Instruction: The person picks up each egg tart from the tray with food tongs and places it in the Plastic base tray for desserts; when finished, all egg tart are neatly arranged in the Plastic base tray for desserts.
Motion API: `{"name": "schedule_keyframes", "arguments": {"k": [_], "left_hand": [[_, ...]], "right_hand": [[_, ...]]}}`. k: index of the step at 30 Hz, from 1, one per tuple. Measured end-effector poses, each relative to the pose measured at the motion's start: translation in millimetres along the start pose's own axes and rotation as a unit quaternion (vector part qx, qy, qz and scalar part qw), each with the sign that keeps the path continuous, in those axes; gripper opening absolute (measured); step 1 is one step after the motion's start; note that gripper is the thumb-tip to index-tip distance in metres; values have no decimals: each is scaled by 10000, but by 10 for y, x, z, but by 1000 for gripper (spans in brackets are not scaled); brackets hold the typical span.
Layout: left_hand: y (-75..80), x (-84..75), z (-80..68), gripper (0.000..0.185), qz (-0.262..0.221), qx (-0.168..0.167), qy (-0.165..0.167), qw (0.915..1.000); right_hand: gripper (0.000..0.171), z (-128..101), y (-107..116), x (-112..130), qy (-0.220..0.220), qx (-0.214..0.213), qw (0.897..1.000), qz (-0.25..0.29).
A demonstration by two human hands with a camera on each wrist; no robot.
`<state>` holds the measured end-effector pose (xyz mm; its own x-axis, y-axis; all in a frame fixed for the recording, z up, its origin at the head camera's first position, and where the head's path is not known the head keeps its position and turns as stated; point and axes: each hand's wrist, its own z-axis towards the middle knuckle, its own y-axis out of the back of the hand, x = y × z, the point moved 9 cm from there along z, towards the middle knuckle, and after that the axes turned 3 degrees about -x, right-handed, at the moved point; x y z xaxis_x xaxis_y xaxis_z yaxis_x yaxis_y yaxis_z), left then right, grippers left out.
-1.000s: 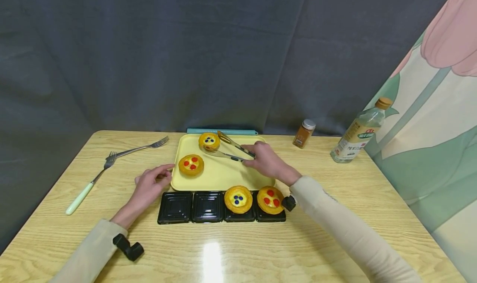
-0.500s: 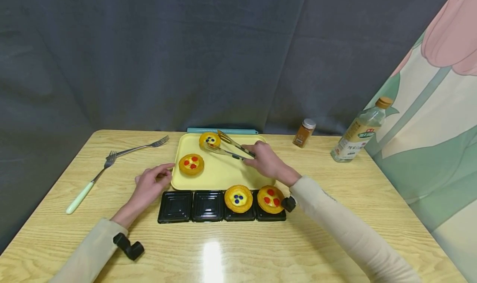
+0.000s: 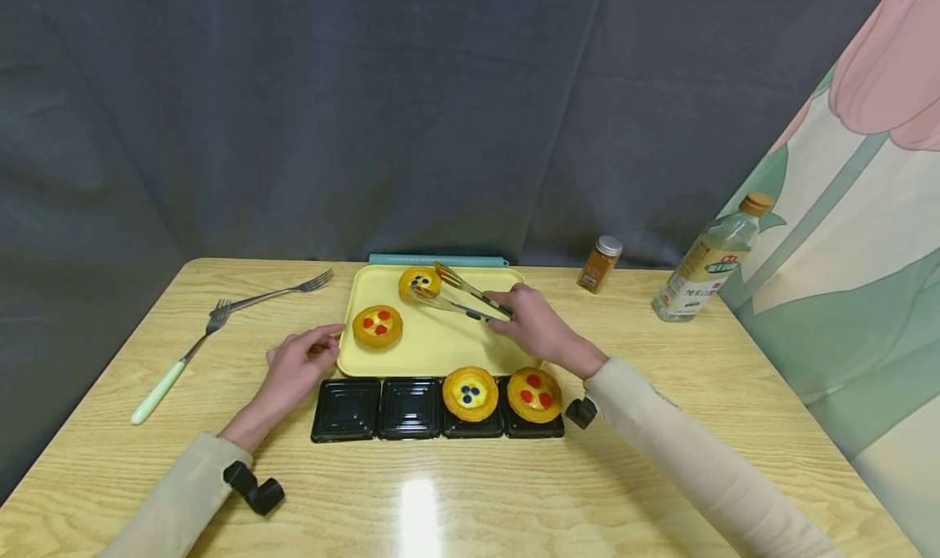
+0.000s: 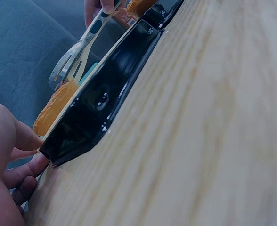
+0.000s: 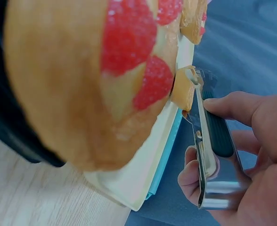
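Observation:
My right hand [image 3: 539, 321] grips a pair of metal tongs [image 5: 208, 136] with dark green grip panels. The tongs' tips lie around a blue-dotted egg tart [image 3: 419, 282] at the back of the yellow tray [image 3: 448, 350]. A red-dotted tart [image 3: 378, 327] sits at the tray's left. At that side, my left hand [image 3: 299, 366] pinches the tray's rim between thumb and forefinger. In front of the tray stands a row of black square holders [image 3: 410, 409]. The two right ones bear a blue-dotted tart [image 3: 470, 394] and a red-dotted tart [image 3: 534, 395].
Two forks lie at left, one with a pale green handle [image 3: 158, 391], the other a metal fork [image 3: 282, 290]. A spice jar [image 3: 599, 264] and a tall bottle [image 3: 708, 260] stand at right. Behind the tray lies a teal bar [image 3: 438, 259], before a dark curtain [image 3: 330, 117].
My right hand and the tongs have shifted slightly right and nearer, and the back blue-dotted tart has moved right with them. My left hand stays at the tray's rim.

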<state>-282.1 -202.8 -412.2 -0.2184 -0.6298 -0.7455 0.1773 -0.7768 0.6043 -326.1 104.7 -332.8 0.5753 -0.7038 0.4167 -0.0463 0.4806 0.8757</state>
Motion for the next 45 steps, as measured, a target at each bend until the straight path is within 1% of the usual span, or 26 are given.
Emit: {"name": "schedule_keyframes", "arguments": {"k": [7,20,25,33,45], "left_hand": [[-5,6,0,38,26,6,-5,10000],[-2,0,-7,38,58,35,37,10000],[1,5,-10,38,58,37,76,9999],[1,1,0,38,25,33,61,10000],[2,9,4,38,28,48,43,10000]], "right_hand": [[46,-113,29,-40,-98,74,9999,114],[48,-371,120,-46,-133,-63,9993,332],[48,-482,172,-16,-128,-128,9992,370],[48,-709,212,49,-106,-84,9988,468],[49,-1001,262,230,87,-129,9972,725]]}}
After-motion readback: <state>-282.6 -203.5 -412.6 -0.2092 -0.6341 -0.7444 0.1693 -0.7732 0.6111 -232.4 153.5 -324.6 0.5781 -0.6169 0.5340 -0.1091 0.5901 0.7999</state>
